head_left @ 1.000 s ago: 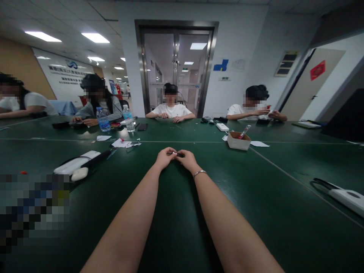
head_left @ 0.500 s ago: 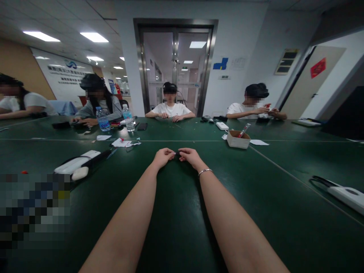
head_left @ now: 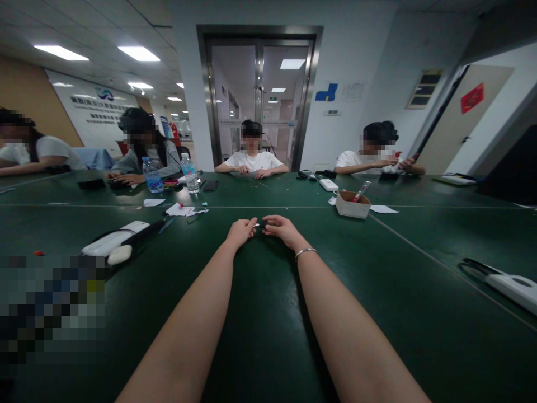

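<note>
head view: over the green desk (head_left: 264, 319), a small dark object (head_left: 262, 225) with a silvery end sits between the two hands. the left hand (head_left: 241, 232) pinches its silvery end; the right hand (head_left: 284, 230) has fingers curled at the dark end, but i cannot tell whether they grip it. farther off stand two plastic bottles (head_left: 153, 179) and an open-topped box (head_left: 351, 210).

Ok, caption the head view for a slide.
Left hand and right hand at either end of a small dark object, at a green table.
</note>
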`<state>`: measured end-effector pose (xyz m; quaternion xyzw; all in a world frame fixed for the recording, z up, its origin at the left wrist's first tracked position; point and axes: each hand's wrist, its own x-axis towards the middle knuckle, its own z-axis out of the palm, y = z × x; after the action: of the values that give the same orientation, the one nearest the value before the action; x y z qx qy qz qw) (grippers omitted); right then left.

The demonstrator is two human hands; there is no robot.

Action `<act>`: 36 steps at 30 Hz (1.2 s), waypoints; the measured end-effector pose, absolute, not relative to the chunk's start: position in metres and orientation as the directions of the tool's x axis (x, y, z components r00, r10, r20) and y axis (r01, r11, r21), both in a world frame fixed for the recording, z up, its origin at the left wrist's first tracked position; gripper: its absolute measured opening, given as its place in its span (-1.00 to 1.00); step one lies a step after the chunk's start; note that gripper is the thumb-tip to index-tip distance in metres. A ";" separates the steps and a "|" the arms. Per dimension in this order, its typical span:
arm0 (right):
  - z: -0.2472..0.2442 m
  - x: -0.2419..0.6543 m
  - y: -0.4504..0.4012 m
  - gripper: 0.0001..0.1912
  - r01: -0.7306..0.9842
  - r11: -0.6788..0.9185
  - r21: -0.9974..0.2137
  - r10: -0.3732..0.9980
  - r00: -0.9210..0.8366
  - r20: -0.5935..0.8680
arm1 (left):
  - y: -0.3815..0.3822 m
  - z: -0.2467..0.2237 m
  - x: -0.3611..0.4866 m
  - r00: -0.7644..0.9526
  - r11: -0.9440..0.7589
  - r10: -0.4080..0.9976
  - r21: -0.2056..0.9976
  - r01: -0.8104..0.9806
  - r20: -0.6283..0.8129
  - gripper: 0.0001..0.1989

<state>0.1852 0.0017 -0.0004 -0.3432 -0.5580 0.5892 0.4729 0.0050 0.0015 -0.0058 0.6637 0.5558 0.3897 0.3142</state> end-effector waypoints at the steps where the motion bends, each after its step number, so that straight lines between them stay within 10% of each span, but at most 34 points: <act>1: 0.000 0.186 0.001 -0.69 -0.176 0.075 -0.981 0.932 -0.337 0.132 | 0.000 -0.004 0.005 0.071 -0.185 0.982 0.828 0.529 0.174 -0.49; 23: 0.002 0.185 0.003 -0.93 -0.262 -0.047 -0.964 0.966 -0.257 0.023 | -0.001 -0.006 0.009 0.154 -0.387 0.921 0.890 0.241 0.358 -0.67; 36: 0.000 0.183 0.005 -0.88 -0.162 -0.008 -0.987 0.958 -0.284 0.039 | 0.000 -0.005 0.011 0.097 -0.229 0.972 0.944 0.239 0.212 -0.70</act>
<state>0.1833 0.0053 0.0001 -0.3762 -0.5288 0.6020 0.4652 0.0113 0.0004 -0.0054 0.6287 0.4816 0.4684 0.3916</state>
